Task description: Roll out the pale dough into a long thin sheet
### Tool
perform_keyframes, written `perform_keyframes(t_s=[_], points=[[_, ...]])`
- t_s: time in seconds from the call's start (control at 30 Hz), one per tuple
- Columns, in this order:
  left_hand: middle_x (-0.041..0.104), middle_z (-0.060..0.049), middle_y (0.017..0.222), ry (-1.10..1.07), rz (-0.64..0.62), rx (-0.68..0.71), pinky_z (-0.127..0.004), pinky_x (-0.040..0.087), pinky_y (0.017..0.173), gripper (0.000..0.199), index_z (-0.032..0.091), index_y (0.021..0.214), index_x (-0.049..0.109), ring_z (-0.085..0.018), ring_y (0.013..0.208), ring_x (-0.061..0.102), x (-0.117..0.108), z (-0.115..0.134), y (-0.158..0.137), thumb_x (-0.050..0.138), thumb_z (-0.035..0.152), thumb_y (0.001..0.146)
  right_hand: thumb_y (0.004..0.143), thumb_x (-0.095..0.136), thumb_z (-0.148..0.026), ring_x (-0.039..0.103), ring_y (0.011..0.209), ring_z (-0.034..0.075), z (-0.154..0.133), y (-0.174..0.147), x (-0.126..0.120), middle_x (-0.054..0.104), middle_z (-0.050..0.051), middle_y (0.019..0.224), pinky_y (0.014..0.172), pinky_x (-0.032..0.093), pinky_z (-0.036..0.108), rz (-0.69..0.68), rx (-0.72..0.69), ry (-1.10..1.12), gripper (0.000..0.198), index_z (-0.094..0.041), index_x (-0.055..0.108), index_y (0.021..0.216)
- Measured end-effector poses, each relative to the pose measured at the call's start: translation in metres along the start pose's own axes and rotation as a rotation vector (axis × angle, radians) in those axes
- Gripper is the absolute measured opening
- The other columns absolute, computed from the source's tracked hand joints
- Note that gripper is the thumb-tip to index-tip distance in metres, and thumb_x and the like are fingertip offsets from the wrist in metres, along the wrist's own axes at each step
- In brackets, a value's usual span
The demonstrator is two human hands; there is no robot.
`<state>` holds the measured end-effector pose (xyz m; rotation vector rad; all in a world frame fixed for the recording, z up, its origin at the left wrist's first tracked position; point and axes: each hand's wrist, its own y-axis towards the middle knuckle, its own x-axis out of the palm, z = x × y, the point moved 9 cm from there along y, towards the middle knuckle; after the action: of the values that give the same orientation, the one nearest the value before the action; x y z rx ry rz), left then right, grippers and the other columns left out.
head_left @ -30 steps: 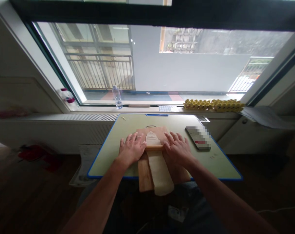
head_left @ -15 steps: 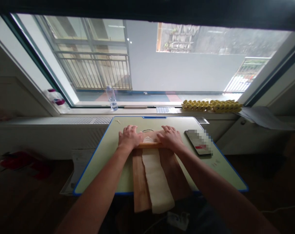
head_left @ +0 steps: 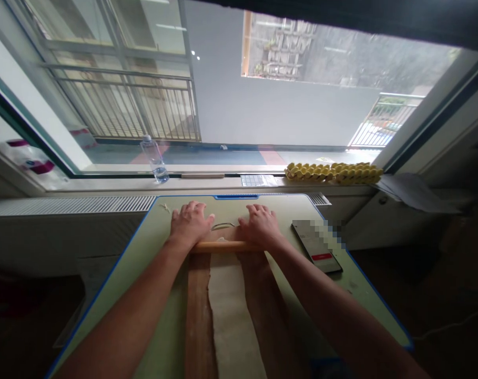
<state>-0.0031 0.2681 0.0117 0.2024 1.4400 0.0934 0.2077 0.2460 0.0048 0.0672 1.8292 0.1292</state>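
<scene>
A wooden rolling pin (head_left: 226, 246) lies crosswise over a long strip of pale dough (head_left: 234, 310) near its far end. Under the dough is a brown wooden board (head_left: 199, 316) with a handle at its far end. My left hand (head_left: 191, 225) rests on the pin's left end, fingers stretched forward and spread. On the right end lies my right hand (head_left: 259, 225), its fingers also reaching forward past the pin. Both palms bear on the pin rather than wrapping around it; the contact itself is hidden under them. Only a small bit of dough shows beyond the pin.
The board sits on a pale green table (head_left: 163, 295) with a blue rim. A phone (head_left: 321, 252) lies at the right, and dough scraps (head_left: 165, 208) at the far left corner. On the windowsill stand a water bottle (head_left: 155, 160) and yellow egg trays (head_left: 333, 172).
The view has come closer and tilted. The pin and both hands have rolled farther toward the dough's far end, leaving less dough beyond the pin.
</scene>
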Motion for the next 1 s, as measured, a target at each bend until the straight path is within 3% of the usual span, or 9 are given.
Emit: perform_keyframes(t_s=[0.5, 0.77, 1.0], points=[[0.062, -0.014, 0.153, 0.010, -0.043, 0.002, -0.052, 0.044, 0.116, 0.054, 0.024, 0.141, 0.068, -0.036, 0.139, 0.058, 0.006, -0.001, -0.004, 0.054, 0.053, 0.098, 0.101, 0.052, -0.049, 0.049, 0.143, 0.034, 0.004, -0.005, 0.000, 0.059, 0.016, 0.156, 0.119, 0.035, 0.050, -0.029, 0.059, 0.012, 0.052, -0.020, 0.063, 0.143], [0.056, -0.014, 0.160, -0.055, -0.114, -0.050, -0.054, 0.043, 0.118, 0.058, 0.026, 0.148, 0.062, -0.036, 0.144, 0.054, 0.004, -0.004, -0.029, 0.050, 0.055, 0.100, 0.105, 0.043, -0.054, 0.046, 0.147, 0.034, 0.011, -0.027, 0.002, 0.051, 0.018, 0.162, 0.120, 0.036, 0.052, -0.075, 0.130, 0.036, 0.062, -0.019, 0.053, 0.155], [0.051, -0.014, 0.165, -0.098, -0.144, -0.066, -0.059, 0.042, 0.119, 0.063, 0.027, 0.154, 0.057, -0.037, 0.147, 0.051, 0.001, -0.005, -0.057, 0.042, 0.057, 0.101, 0.106, 0.035, -0.059, 0.033, 0.157, 0.036, 0.009, -0.052, -0.002, 0.035, 0.014, 0.175, 0.126, 0.027, 0.061, -0.140, 0.164, 0.044, 0.071, -0.023, 0.039, 0.168]])
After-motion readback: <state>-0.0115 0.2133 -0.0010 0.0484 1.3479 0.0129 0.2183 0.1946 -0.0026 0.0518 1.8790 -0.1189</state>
